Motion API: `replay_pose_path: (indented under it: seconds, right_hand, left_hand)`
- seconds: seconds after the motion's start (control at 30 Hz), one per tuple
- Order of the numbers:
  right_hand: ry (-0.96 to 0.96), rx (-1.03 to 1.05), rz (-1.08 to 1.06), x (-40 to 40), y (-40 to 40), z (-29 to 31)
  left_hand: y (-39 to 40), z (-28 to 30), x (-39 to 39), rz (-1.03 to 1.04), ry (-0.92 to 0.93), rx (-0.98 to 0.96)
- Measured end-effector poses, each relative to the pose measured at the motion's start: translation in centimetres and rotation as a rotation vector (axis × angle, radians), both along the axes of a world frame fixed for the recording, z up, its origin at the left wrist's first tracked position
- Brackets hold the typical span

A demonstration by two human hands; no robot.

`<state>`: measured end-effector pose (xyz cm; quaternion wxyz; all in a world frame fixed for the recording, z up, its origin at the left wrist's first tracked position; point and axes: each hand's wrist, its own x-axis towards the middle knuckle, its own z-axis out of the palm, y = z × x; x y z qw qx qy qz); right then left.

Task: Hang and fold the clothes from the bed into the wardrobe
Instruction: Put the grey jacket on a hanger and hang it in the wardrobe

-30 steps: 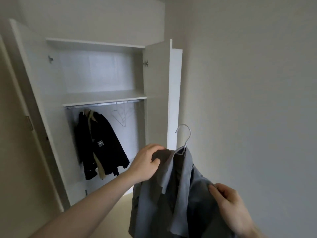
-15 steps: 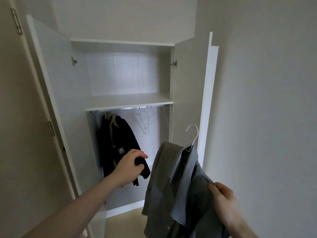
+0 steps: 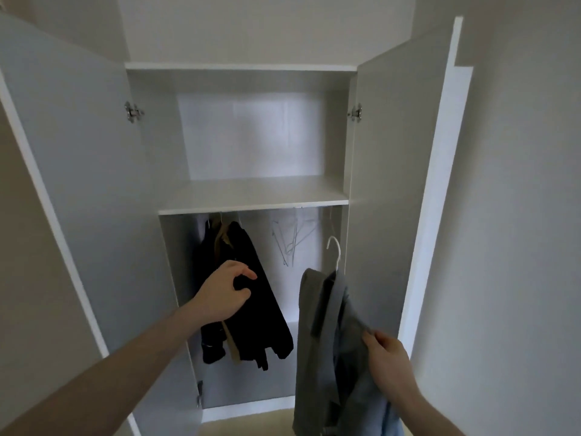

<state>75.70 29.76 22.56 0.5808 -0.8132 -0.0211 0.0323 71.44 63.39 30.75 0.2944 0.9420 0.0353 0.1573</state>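
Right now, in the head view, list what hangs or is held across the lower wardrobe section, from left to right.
Dark jackets hanging on the rail, with the left hand in front of them → bare wire hangers → white hanger hook above the grey shirt → right hand gripping that shirt.

You face a white wardrobe (image 3: 251, 196) with both doors swung open and one shelf above a hanging space. A grey shirt (image 3: 327, 347) on a white hanger (image 3: 335, 253) hangs upright at the right of that space; black jackets (image 3: 248, 297) hang at its left.
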Motion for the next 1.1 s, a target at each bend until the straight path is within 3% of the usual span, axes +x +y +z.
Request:
replay_pose_path:
  seconds: [0.17, 0.7, 1.1]
  right_hand:
    - [0.068, -0.006, 0.075, 8.0, 3.6, -1.4]
    - [0.04, -0.146, 0.075, 27.9, 19.9, -4.7]
    - [0.007, -0.175, 0.015, 34.8, 31.6, -5.7]
  left_hand:
    - [3.1, 0.6, 4.2, 0.055, 0.014, 0.05]
    - [19.0, 6.1, 23.0, 0.113, -0.157, 0.193]
    - [27.6, 6.8, 34.0, 0.168, -0.025, 0.181]
